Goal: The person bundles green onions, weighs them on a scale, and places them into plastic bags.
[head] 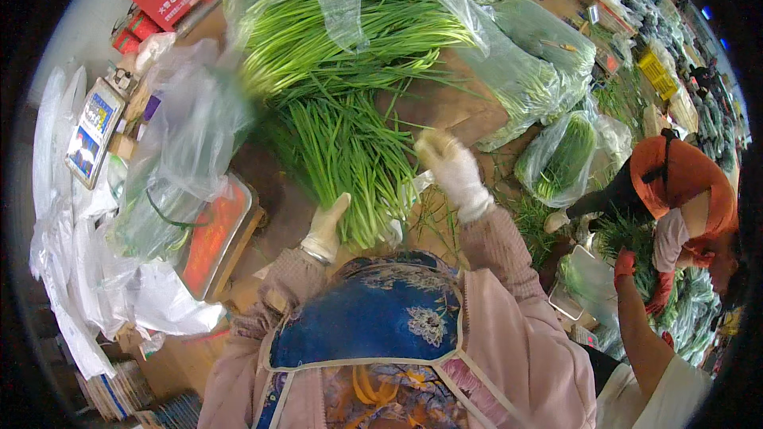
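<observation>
A bunch of long green stalks, seemingly garlic chives (349,161), lies in front of me with its pale cut ends towards my body. My left hand (325,226), in a white glove, grips it near those ends, thumb over the stalks. At the bunch's right side is my right hand (450,170), also gloved and blurred by motion. Its fingers look curled, and whether they hold anything is unclear. A white strip (423,182) shows just below it, partly hidden. Beyond the bunch, a large heap of the same greens (357,30) lies partly under clear plastic film (334,3).
At left, a digital scale (95,131) and plastic bags (191,125) sit near a tray with a red surface (214,238). Bagged greens (560,155) lie at right. A co-worker in orange (685,185) and another person's red-gloved hand (625,263) are close on the right.
</observation>
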Tool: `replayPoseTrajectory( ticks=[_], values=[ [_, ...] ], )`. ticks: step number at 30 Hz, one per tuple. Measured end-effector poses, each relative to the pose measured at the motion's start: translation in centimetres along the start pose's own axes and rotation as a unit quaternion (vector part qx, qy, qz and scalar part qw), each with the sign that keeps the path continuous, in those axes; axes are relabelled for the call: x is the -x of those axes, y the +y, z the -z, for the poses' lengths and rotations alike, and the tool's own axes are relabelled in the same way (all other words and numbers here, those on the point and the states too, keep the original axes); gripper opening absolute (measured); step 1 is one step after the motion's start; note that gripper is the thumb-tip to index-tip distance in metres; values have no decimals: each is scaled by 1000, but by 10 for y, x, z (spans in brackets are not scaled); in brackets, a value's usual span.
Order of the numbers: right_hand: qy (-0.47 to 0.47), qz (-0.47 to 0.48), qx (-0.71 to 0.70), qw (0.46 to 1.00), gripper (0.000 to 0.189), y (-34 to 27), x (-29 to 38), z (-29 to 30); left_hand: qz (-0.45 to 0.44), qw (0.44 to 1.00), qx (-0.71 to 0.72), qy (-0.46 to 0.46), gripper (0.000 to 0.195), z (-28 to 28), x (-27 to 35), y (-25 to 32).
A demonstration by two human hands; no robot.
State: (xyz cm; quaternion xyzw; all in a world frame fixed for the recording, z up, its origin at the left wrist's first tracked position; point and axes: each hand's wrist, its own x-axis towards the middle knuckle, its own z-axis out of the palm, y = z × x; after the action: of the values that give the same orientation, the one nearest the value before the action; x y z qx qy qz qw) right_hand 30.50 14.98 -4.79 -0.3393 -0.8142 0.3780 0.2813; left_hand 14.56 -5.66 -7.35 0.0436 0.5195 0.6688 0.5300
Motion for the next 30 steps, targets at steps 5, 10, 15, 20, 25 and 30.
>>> replayPoseTrajectory(
  ticks=[5,10,15,20,25,30],
  values=[
    [8,58,118,991,50,-13,-23,-58,-29,998,-48,27,35,13,-3,-8],
    [-223,-31,-95,970,87,-82,29,-117,92,979,183,-23,41,-14,52,26],
    [-295,12,-38,955,84,-87,23,-125,88,966,240,-36,38,14,53,6],
    [-352,15,119,928,48,-36,-49,-59,27,991,130,2,35,1,59,18],
    [81,2,91,993,28,79,-154,24,11,991,119,65,36,13,46,0],
    [-174,13,416,893,44,46,-228,15,-41,985,25,168,41,38,48,-16]
  ],
)
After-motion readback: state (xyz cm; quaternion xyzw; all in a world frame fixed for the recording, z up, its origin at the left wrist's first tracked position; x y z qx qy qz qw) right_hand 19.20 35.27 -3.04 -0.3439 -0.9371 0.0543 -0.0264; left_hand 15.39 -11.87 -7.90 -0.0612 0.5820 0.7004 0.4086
